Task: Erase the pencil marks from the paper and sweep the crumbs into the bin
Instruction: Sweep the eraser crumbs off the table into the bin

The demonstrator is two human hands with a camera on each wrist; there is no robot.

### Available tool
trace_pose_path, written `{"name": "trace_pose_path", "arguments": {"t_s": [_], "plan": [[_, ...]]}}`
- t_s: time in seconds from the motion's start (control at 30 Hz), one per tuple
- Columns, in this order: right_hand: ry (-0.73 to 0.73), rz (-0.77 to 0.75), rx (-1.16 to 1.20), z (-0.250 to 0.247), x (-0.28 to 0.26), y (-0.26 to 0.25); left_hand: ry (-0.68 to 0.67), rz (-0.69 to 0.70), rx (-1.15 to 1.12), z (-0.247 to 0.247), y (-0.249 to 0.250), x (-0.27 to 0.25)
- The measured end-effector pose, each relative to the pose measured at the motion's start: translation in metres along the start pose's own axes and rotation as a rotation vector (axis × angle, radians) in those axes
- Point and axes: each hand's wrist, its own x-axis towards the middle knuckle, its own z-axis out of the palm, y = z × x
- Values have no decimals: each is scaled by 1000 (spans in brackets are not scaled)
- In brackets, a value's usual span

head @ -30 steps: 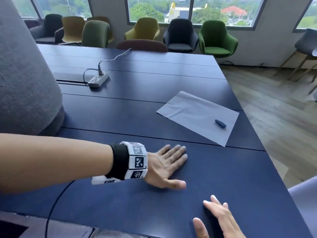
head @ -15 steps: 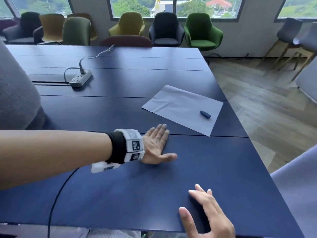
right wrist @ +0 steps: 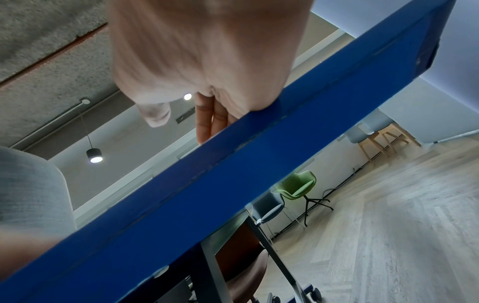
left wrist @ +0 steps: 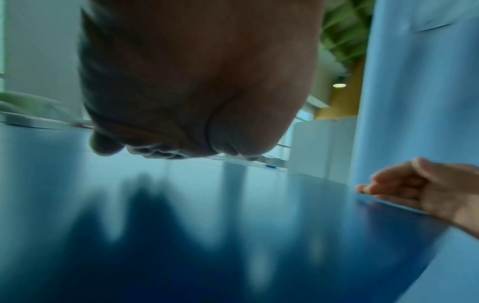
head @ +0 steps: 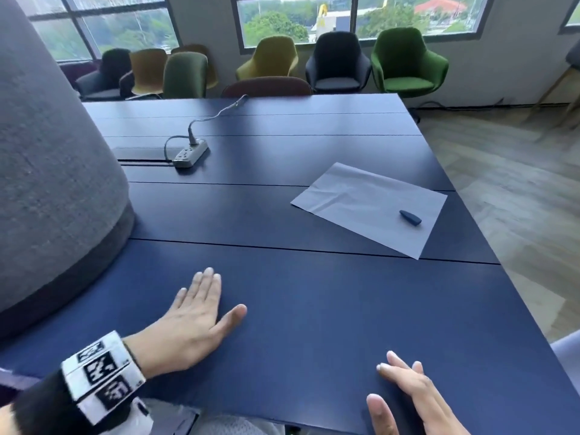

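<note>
Head view shows, at the far left, a large grey rounded shape [head: 47, 171] which stands over the left side of the dark blue table [head: 314, 309]. Just to the right of it, the left hand [head: 191, 321] lies flat on the table with the fingers straight and together and the thumb spread out; it holds nothing. Behind it, further along the table, a white power strip [head: 190, 154] lies with its cable running toward the far edge. Between the hands the blue surface is bare. The right hand [head: 411, 400] rests at the near edge of the table, fingers straight and slightly apart, also with nothing in it; in the right wrist view the palm [right wrist: 207, 61] sits on this edge. The two hands are well apart. To the right and further away, the paper [head: 361, 202] lies flat near the right edge of the table, one corner close to that edge. A small dark eraser [head: 410, 217] rests on the right part of the paper. Beyond the right edge there is open wooden floor [head: 518, 199]. Chairs [head: 408, 64] stand in a row behind the far edge.
</note>
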Motion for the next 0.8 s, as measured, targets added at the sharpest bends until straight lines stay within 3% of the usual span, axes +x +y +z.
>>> {"name": "trace_pose_path", "arguments": {"t_s": [0.1, 0.2, 0.27, 0.43, 0.47, 0.5, 0.53, 0.57, 0.63, 0.73, 0.8], "plan": [[-11, -4, 21, 0, -1, 1, 101, -244, -89, 30, -24, -15], [-27, 42, 15, 0, 0, -3, 237, -280, -114, 53, 5, -10], [-48, 58, -8, -2, -1, -6, 336, -161, -80, 70, 44, 1], [-59, 61, 109, -8, 0, 0, 281, 275, -124, 70, 162, 0], [-60, 84, 189, -10, 0, 2, 229, 369, -180, 59, 173, -6], [-57, 113, 259, -10, 0, 2, 275, 457, -274, 53, 180, -7], [-43, 143, 299, -11, -1, 2, 180, 480, -437, 44, 179, -9], [-19, 172, 320, -11, -1, 0, 108, 441, -543, 36, 173, -12], [29, 213, 325, -12, -5, -3, 191, 308, -580, 28, 145, -17], [67, 175, 300, -9, -7, -4, 323, 26, -394, 33, 77, -12], [92, 151, 312, -6, -7, -3, 245, -161, -224, 34, 44, -6]]}}
